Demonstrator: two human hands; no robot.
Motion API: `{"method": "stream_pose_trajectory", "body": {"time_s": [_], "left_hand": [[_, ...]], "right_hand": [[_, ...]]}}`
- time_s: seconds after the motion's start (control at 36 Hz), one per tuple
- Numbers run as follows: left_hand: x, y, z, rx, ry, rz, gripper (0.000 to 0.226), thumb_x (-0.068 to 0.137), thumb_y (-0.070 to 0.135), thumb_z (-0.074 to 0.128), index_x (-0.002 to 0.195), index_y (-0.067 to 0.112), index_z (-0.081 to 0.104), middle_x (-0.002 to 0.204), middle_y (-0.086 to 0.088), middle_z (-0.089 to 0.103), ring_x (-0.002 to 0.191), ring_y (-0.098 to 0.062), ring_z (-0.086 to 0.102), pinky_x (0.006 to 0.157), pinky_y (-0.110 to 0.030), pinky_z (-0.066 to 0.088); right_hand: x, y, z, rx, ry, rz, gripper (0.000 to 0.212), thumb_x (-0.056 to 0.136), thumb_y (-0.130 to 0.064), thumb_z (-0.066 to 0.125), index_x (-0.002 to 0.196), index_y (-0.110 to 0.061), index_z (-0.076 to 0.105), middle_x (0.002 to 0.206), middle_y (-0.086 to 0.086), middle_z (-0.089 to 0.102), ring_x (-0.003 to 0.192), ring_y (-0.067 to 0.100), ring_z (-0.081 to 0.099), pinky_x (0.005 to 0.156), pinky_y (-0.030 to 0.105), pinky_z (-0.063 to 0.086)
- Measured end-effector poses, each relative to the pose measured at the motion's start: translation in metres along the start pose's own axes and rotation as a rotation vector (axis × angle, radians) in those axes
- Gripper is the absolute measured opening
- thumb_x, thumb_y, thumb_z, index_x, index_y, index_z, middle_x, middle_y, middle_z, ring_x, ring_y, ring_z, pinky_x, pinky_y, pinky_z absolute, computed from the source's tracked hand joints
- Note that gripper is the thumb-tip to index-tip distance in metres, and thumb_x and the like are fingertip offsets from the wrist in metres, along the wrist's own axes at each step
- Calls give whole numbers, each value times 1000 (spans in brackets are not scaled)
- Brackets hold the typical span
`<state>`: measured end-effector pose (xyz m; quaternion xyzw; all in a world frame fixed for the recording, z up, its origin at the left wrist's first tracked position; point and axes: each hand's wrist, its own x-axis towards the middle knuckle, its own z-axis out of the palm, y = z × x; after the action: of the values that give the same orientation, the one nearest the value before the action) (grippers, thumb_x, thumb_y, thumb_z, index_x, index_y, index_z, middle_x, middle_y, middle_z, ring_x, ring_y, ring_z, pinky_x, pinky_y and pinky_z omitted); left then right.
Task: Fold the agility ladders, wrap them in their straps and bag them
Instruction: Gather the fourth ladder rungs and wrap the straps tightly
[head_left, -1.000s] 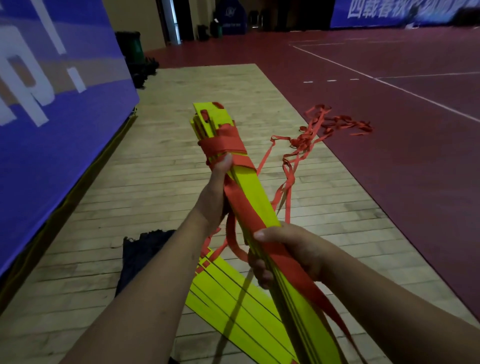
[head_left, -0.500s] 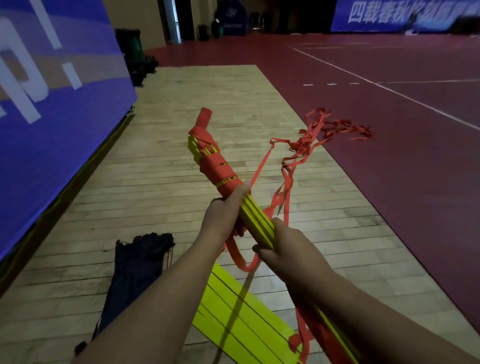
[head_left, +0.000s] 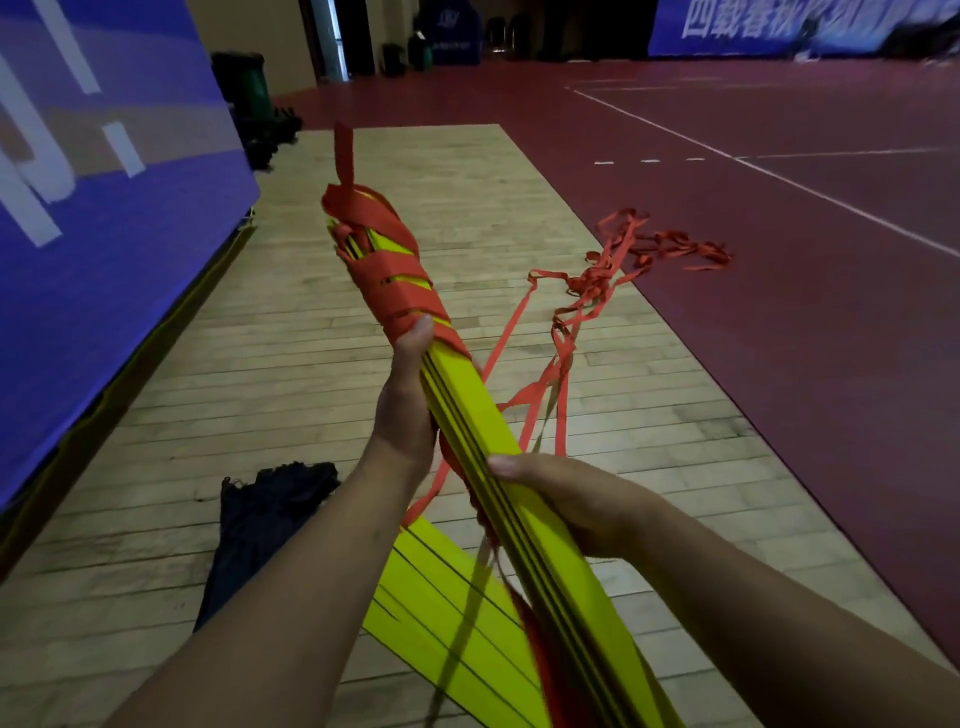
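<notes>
Pointing up and away from the person, a bundle of yellow ladder rungs is held in both hands above the wood floor. The left hand is curled round the bundle at mid-length, with the thumb laid along its edge and the thumb tip touching the red wrap. The right hand grips the bundle nearer the body; its thumb is pressed on the top yellow face and its fingers are curled underneath. The far end of the bundle is bound in many crossing turns of red strap, and one short strap end is seen standing up past the tip. Loose strap lengths are led from between the hands, out to the right, to a tangled heap lying where the floor meets the red court. A second ladder is laid flat on the floor under the forearms, its yellow rungs fanned. A dark bag is crumpled on the floor just beside it, on the left. A blue banner is stood along the left edge.
</notes>
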<state>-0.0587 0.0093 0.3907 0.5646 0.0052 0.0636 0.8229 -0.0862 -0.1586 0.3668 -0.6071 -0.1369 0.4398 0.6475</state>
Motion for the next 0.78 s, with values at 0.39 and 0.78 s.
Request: {"method": "stream_pose_trajectory", "body": {"time_s": [0.39, 0.78], "left_hand": [[5, 40, -31, 723, -582, -37, 112, 52, 101, 45, 105, 4, 66, 87, -2, 75, 82, -12, 70, 77, -18, 51], [-14, 52, -25, 614, -685, -293, 16, 99, 10, 56, 102, -4, 60, 68, -17, 63, 70, -29, 68, 67, -33, 58]], "right_hand": [[-34, -19, -6, 250, -102, -295, 48, 82, -38, 78, 108, -1, 66, 106, 16, 66, 111, 42, 64, 98, 55, 47], [-62, -34, -20, -118, 396, -258, 25, 84, -4, 70, 105, -1, 57, 80, 17, 71, 68, 33, 69, 62, 37, 59]]}}
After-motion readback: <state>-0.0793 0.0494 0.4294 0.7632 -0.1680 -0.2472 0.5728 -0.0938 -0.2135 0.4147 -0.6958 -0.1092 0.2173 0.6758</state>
